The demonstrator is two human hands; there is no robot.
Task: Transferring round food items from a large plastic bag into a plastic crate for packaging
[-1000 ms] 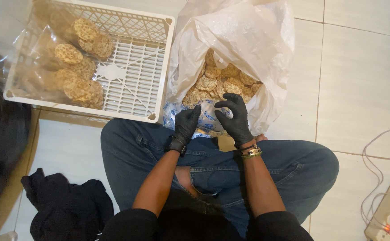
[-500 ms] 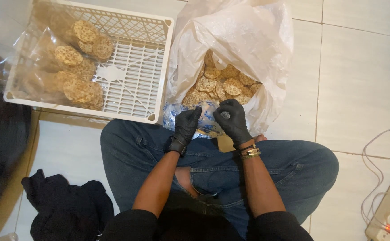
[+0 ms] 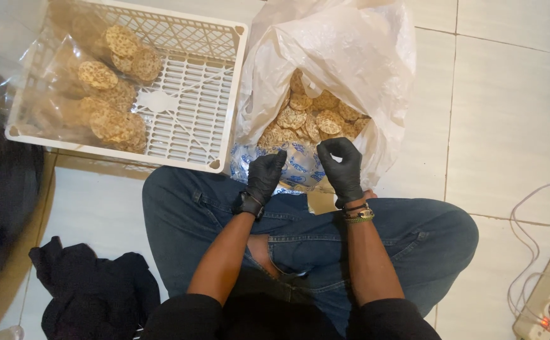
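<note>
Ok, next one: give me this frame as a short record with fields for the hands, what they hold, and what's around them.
left hand: black-gloved, grip on left edge of the small printed bag
right hand: black-gloved, grip on the bag's right edge
small printed bag: clear with blue print, held between both hands
big bag: white plastic, open, holds round lacy crackers
crate: white plastic, holds packed cracker bags
floor: pale tiles, dark cloth, power strip

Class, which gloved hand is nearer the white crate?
Left. The left hand is just right of the white crate's near corner; the right hand is farther right, by the cracker bag.
</note>
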